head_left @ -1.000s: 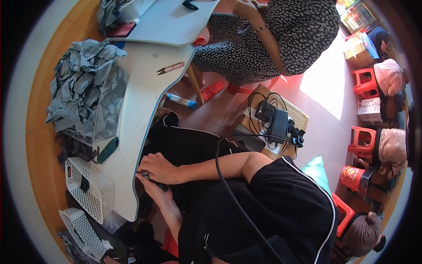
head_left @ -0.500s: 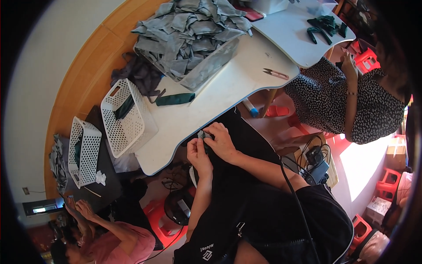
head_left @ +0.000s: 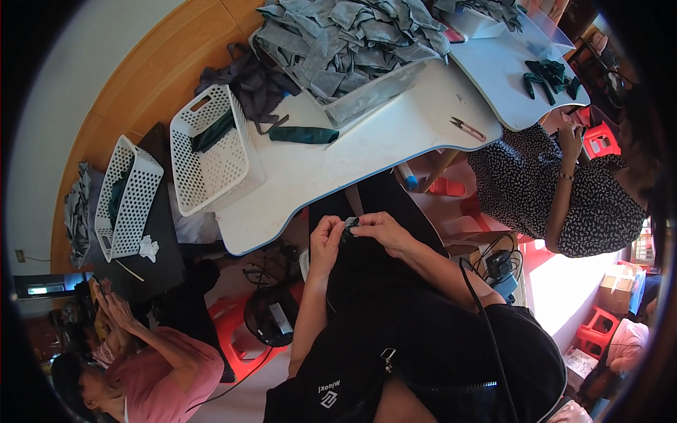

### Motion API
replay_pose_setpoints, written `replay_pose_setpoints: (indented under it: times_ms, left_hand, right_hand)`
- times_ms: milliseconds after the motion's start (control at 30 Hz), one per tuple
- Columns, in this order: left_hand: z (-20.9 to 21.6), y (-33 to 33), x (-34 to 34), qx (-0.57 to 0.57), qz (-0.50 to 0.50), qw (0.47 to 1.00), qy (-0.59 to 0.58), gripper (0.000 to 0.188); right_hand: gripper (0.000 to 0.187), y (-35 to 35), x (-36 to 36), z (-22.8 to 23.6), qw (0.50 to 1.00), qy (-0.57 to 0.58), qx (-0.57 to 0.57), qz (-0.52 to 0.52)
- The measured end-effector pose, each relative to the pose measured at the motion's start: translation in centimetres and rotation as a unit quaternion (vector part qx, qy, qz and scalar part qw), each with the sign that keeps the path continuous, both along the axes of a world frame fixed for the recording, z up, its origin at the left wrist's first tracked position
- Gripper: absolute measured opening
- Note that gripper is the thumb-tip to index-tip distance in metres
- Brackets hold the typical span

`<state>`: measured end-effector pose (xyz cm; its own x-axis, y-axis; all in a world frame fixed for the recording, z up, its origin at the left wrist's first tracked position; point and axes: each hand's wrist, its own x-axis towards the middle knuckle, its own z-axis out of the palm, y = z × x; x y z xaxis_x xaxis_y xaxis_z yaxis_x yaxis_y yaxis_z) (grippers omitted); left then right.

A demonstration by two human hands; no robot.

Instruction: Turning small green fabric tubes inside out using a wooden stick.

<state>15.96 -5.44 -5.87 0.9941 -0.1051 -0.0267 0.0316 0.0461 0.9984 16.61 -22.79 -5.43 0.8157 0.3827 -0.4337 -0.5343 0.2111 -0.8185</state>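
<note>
With left hand [head_left: 326, 241] and right hand [head_left: 381, 231] nearly meeting, pinching one small green-and-grey cloth piece [head_left: 350, 224]!
Gripping it right between the two, fingers curled in, above the black-clad lap [head_left: 367, 285] and just off the blue edge of the white bench [head_left: 296, 180]. Counting up there: one pair of snips [head_left: 467, 128], one dark green strip [head_left: 303, 135] lying flat, one clear bin [head_left: 381, 93] heaped with grey cloth pieces [head_left: 345, 42] too many to number. Over to the left, two white perforated baskets [head_left: 236, 166].
</note>
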Motion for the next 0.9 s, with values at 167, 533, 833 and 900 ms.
replay_pose_setpoints:
  times_ms: [167, 533, 833, 900]
  left_hand:
    - [0.4, -0.5, -0.2, -0.096, -0.111, 0.987, 0.071, 0.007]
    - [7.4, -0.4, -0.6, 0.109, -0.018, 0.985, -0.131, 0.020]
    - [7.8, -0.1, 1.2, -0.144, 0.055, 0.988, 0.030, 0.018]
    - [8.6, 0.0, 2.2, -0.105, 0.088, 0.991, 0.001, 0.016]
  right_hand:
    - [0.025, -1.1, -1.6, 1.3, 0.896, 0.204, 0.362, 0.157]
    - [0.055, -2.1, -0.8, 2.8, 0.822, 0.161, 0.528, 0.141]
    - [0.057, -2.1, 0.0, 5.8, 0.972, -0.219, 0.037, 0.078]
    - [0.029, -1.9, 0.5, 5.7, 0.985, -0.151, 0.012, 0.086]
